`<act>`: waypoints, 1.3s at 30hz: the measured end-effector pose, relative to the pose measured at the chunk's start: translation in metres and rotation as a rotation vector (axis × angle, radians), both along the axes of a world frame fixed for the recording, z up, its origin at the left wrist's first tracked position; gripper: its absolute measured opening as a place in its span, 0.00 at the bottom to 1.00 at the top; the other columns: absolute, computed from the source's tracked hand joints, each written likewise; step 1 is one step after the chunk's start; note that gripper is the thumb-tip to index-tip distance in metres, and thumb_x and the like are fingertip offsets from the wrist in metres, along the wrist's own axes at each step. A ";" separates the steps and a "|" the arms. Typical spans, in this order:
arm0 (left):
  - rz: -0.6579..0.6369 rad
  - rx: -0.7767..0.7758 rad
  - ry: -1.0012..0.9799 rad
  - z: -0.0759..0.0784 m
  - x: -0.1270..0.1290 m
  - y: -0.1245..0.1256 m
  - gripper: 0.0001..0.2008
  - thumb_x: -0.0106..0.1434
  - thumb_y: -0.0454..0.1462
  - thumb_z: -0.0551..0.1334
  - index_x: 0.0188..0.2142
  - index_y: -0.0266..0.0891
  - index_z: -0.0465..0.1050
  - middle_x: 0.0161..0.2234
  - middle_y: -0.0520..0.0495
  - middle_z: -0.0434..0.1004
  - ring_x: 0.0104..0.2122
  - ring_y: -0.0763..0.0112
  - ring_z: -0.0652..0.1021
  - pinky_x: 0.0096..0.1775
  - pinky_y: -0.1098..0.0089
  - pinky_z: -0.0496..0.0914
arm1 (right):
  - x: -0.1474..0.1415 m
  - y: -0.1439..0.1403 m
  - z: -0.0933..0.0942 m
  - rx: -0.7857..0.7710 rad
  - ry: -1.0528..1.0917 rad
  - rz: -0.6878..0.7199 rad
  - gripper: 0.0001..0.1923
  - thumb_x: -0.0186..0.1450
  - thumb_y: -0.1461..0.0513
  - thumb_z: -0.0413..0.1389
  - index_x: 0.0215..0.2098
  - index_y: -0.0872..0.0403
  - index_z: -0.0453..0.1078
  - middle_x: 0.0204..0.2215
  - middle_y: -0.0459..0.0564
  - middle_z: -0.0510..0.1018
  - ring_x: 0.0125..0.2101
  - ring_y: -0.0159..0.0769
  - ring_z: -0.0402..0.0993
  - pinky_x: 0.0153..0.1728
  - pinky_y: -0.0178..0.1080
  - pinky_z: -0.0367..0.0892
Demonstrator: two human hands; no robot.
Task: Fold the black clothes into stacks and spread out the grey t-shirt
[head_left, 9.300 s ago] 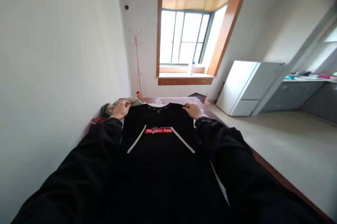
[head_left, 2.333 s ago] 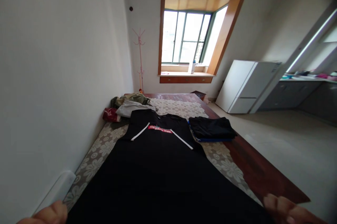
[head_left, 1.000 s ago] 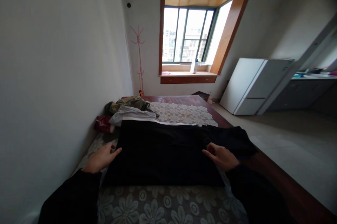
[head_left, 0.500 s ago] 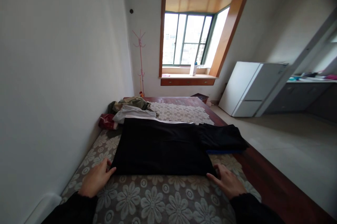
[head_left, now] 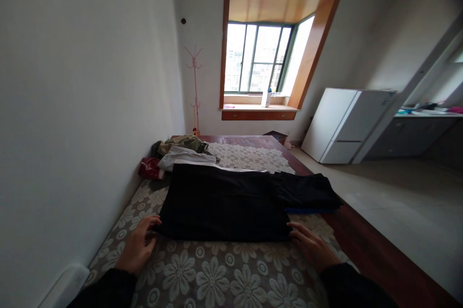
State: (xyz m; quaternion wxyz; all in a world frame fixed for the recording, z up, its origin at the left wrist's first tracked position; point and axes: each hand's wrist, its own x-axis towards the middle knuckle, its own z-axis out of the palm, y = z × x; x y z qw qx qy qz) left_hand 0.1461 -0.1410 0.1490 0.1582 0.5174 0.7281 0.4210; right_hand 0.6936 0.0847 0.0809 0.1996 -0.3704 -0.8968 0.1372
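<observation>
A folded black garment lies flat in front of me, its near edge straight. At its near left corner is my left hand, thumb and fingers apart, fingertips touching the cloth edge. My right hand is at the near right corner, with its fingers stretched out against the edge; its thumb is hard to make out. Beside the garment on the right lies a second folded black piece of clothing with a strip of blue cloth under its near edge. The flower-patterned cloth spreads beneath everything.
Crumpled clothes, one olive and one grey, lie at the far left beside a red packet. A white wall borders the left. The dark red wooden edge runs along the right. Beyond stands a white refrigerator.
Both hands have loosened from a pinch at the garment's near corners; their fingers are now more stretched out. The garment stays nearly in place, and the view has tilted slightly.
</observation>
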 end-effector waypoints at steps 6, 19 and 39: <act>-0.022 0.014 0.178 -0.002 -0.011 0.006 0.10 0.59 0.40 0.57 0.36 0.45 0.77 0.42 0.46 0.83 0.42 0.58 0.81 0.44 0.60 0.77 | -0.010 -0.008 0.014 0.005 0.218 -0.091 0.14 0.72 0.57 0.46 0.46 0.49 0.73 0.44 0.52 0.83 0.41 0.38 0.82 0.44 0.41 0.78; 0.200 0.303 0.081 0.045 0.005 -0.064 0.14 0.60 0.53 0.63 0.37 0.47 0.75 0.41 0.48 0.82 0.45 0.58 0.81 0.52 0.62 0.75 | 0.010 -0.068 0.067 0.350 0.460 -0.318 0.09 0.69 0.54 0.54 0.41 0.48 0.72 0.37 0.50 0.80 0.39 0.39 0.79 0.40 0.37 0.73; 0.203 -0.224 0.403 0.041 -0.023 0.099 0.12 0.65 0.39 0.55 0.43 0.41 0.74 0.42 0.43 0.82 0.41 0.61 0.81 0.44 0.65 0.72 | -0.105 0.090 0.068 -0.048 -0.124 -0.311 0.12 0.68 0.65 0.45 0.41 0.54 0.71 0.42 0.54 0.79 0.43 0.38 0.75 0.45 0.39 0.63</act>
